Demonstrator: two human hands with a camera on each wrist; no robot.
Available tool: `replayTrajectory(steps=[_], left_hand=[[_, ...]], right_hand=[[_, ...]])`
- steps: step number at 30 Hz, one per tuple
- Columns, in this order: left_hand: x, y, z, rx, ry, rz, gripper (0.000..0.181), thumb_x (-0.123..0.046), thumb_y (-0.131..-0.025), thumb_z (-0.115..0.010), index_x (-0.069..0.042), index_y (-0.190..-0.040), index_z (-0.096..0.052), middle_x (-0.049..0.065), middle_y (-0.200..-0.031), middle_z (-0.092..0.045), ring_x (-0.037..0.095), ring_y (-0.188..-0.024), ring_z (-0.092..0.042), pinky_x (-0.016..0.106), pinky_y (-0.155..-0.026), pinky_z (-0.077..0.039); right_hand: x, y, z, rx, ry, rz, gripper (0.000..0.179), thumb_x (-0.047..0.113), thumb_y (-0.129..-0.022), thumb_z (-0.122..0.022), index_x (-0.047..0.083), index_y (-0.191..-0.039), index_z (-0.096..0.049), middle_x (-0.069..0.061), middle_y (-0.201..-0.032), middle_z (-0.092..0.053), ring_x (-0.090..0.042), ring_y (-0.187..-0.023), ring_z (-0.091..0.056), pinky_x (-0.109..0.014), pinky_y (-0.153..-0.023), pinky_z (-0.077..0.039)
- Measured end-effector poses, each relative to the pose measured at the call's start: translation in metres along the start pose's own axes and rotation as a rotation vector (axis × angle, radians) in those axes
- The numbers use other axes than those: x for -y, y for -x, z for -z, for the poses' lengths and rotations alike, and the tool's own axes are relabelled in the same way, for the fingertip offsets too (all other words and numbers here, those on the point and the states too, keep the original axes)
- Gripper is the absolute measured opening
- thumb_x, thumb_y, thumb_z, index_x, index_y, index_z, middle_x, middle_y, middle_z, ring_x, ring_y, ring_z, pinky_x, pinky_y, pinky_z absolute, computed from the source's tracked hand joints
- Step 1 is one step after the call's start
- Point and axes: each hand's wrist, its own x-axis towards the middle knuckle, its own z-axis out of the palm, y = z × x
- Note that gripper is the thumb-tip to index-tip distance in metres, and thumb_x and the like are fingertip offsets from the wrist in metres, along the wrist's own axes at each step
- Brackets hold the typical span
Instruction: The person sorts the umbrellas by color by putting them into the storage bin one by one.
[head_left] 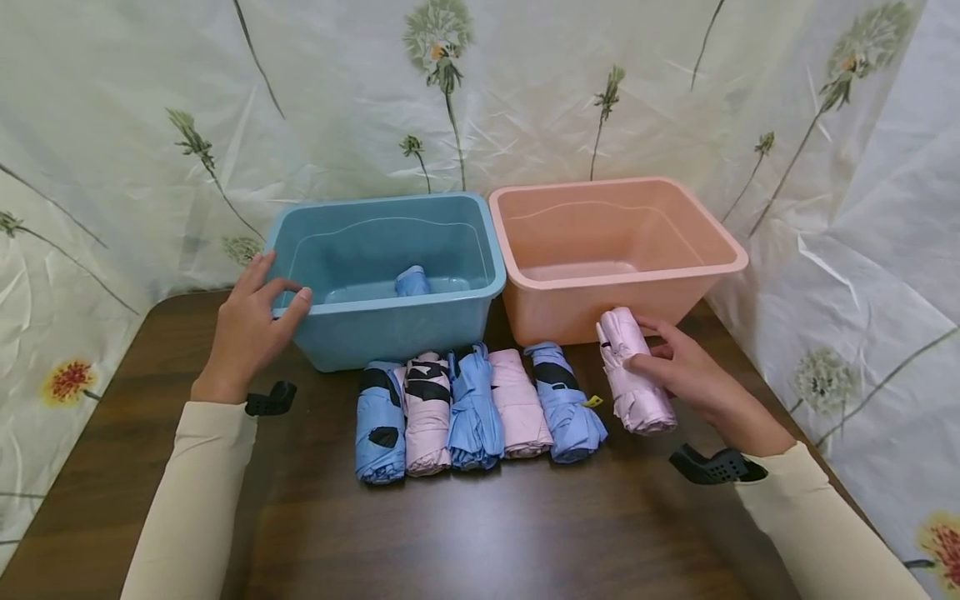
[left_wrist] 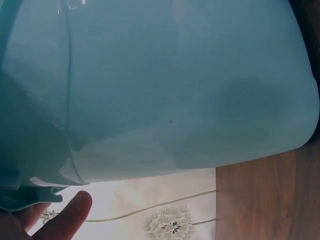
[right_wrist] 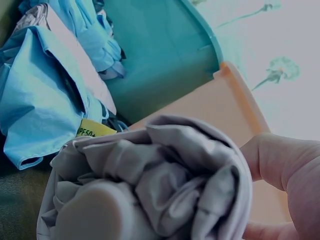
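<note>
At the right, my right hand (head_left: 686, 367) holds a rolled pink folding umbrella (head_left: 637, 375) by its side, close in front of the orange bin (head_left: 622, 283). The right wrist view shows the umbrella's bunched end (right_wrist: 185, 175) with a round, pale handle end. My left hand (head_left: 251, 321) grips the front left corner of the blue bin (head_left: 390, 325), fingers at its rim. Between the hands lie a row of rolled umbrellas: a blue one (head_left: 381, 425), a pink one (head_left: 429, 417), another blue one (head_left: 474, 412), another pink one (head_left: 519, 408) and a blue one at the right end (head_left: 566, 404).
Inside the blue bin lies a blue rolled umbrella (head_left: 412, 282). Both bins stand side by side at the back of the dark wooden table (head_left: 480, 542). A floral curtain (head_left: 525, 100) hangs behind and along the sides. A yellow tag (head_left: 592, 402) sticks out from the rightmost blue umbrella.
</note>
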Motion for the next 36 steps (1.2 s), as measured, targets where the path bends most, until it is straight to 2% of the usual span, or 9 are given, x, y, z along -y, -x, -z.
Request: replayTrajectory(steps=[11, 21, 26, 32, 36], left_hand=[[0.001, 0.001, -0.001, 0.028, 0.002, 0.014, 0.048, -0.045, -0.095, -0.05, -0.002, -0.102, -0.07, 0.015, -0.153, -0.034, 0.027, -0.146, -0.02, 0.066, -0.101, -0.029], [0.0, 0.001, 0.0, 0.022, -0.001, 0.006, 0.048, -0.045, -0.094, -0.05, -0.001, -0.102, -0.07, 0.016, -0.152, -0.035, 0.029, -0.145, -0.022, 0.066, -0.101, -0.029], [-0.001, 0.001, 0.0, 0.017, 0.004, -0.004, 0.047, -0.044, -0.094, -0.051, -0.002, -0.1, -0.07, 0.016, -0.152, -0.035, 0.03, -0.145, -0.022, 0.065, -0.101, -0.03], [0.0, 0.002, -0.001, 0.025, 0.003, 0.004, 0.047, -0.044, -0.094, -0.051, -0.002, -0.101, -0.07, 0.016, -0.152, -0.034, 0.03, -0.145, -0.022, 0.066, -0.101, -0.029], [0.0, 0.001, -0.001, 0.026, 0.003, 0.005, 0.048, -0.044, -0.095, -0.05, -0.001, -0.102, -0.07, 0.017, -0.152, -0.034, 0.03, -0.145, -0.021, 0.067, -0.101, -0.028]], right_hand=[[0.007, 0.011, 0.005, -0.025, -0.013, 0.055, 0.073, 0.019, -0.093, -0.061, 0.008, -0.152, -0.019, -0.034, -0.118, -0.047, -0.027, -0.084, -0.062, -0.04, -0.066, -0.055], [0.018, 0.021, 0.006, -0.022, -0.029, 0.088, 0.073, 0.019, -0.093, -0.06, 0.01, -0.153, -0.019, -0.034, -0.122, -0.047, -0.027, -0.087, -0.062, -0.04, -0.067, -0.055], [0.022, 0.026, 0.008, -0.028, -0.026, 0.086, 0.073, 0.021, -0.093, -0.06, 0.012, -0.153, -0.019, -0.032, -0.118, -0.049, -0.027, -0.084, -0.062, -0.039, -0.066, -0.055], [0.027, 0.029, 0.008, -0.016, -0.047, 0.134, 0.071, 0.018, -0.094, -0.059, 0.009, -0.152, -0.02, -0.03, -0.11, -0.052, -0.026, -0.08, -0.064, -0.039, -0.065, -0.055], [0.031, 0.03, 0.008, -0.009, -0.069, 0.156, 0.07, 0.016, -0.094, -0.059, 0.008, -0.151, -0.02, -0.033, -0.114, -0.051, -0.026, -0.081, -0.064, -0.04, -0.066, -0.055]])
